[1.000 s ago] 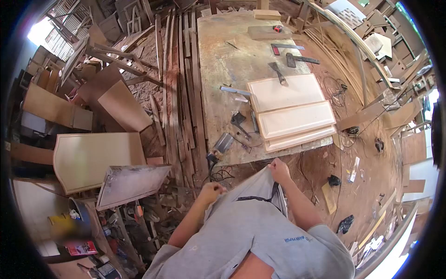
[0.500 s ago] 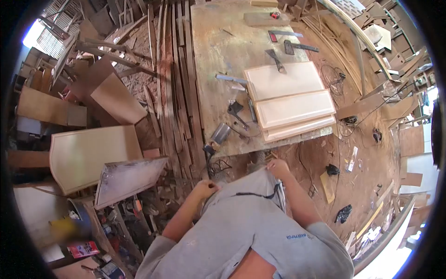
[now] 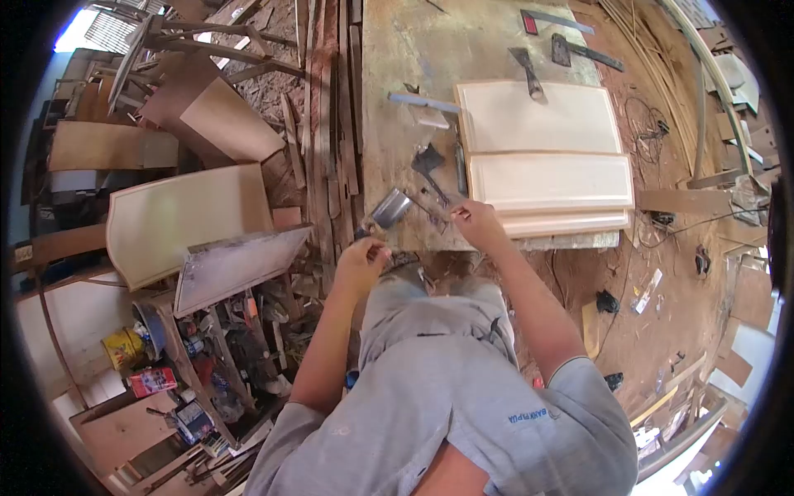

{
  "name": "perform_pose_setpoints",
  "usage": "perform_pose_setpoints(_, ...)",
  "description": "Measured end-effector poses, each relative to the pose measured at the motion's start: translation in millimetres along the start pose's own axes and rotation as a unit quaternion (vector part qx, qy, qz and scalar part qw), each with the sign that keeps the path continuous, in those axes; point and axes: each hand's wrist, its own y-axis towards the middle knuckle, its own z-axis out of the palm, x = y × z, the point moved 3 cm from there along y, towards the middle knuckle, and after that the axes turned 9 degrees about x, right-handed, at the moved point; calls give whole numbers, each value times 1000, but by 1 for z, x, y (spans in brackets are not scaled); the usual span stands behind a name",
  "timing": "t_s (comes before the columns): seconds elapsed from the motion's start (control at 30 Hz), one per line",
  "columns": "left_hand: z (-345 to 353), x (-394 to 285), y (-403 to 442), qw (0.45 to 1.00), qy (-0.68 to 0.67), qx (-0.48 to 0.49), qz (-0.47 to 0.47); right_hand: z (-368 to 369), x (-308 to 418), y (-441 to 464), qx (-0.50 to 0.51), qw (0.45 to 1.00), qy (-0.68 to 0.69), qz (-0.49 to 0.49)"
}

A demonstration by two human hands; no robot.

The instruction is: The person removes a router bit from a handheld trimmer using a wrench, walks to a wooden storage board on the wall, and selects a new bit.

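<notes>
Over the near edge of the worktable [image 3: 397,50], my left hand [image 3: 362,263] is raised with its fingers curled together, close to a silver-and-black power tool [image 3: 390,208]. My right hand [image 3: 478,223] has its fingertips pinched beside the near left corner of the stacked pale panels [image 3: 550,182]. Whether either hand holds something small is too unclear to tell. A dark tool [image 3: 428,161] and a metal ruler [image 3: 422,102] lie left of the panels. On the upper panel rests a wide-bladed scraper [image 3: 527,74]. The grey shirt [image 3: 430,380] hangs loose below my hands.
A hammer-like tool [image 3: 585,53] and a red-handled square [image 3: 554,22] lie at the table's far right. Long boards [image 3: 327,124] run along its left side. An arched panel [image 3: 190,219] and a whitish panel [image 3: 236,269] lean at left. Cables and scraps litter the right floor.
Both hands have moved up toward the table, away from the shirt. My right hand has let go of the shirt's hem, which has dropped. The view has shifted, bringing the table's near part higher.
</notes>
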Motion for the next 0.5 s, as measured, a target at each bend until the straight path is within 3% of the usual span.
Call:
perform_pose_setpoints(0.1, 0, -9, 8, 997, -44, 52, -38, 0, 12, 32, -38, 996, -79, 16)
perform_pose_setpoints(0.13, -1, -18, 6, 997, -3, 69, -29, 2, 11, 43, -40, 994, -99, 26)
perform_pose_setpoints(0.2, 15, -20, -10, 952, -153, 265, -8, 7, 13, 55, -48, 994, -90, 49)
perform_pose_setpoints(0.27, 0, -67, -40, 893, -135, 420, 91, 10, 10, 64, -59, 991, -98, 63)
perform_pose_setpoints(0.33, 17, -55, -66, 876, -150, 446, 107, 22, 4, 71, -72, 989, -111, 67)
perform_pose_setpoints(0.37, 20, -48, -70, 868, -153, 458, 117, 26, 2, 75, -73, 988, -117, 74)
perform_pose_setpoints(0.47, 12, -15, -55, 966, -40, 235, 101, 34, 1, 79, -82, 982, -146, 91)
perform_pose_setpoints(0.5, 9, -8, -52, 975, -74, 184, 101, 36, 2, 81, -85, 979, -164, 92)
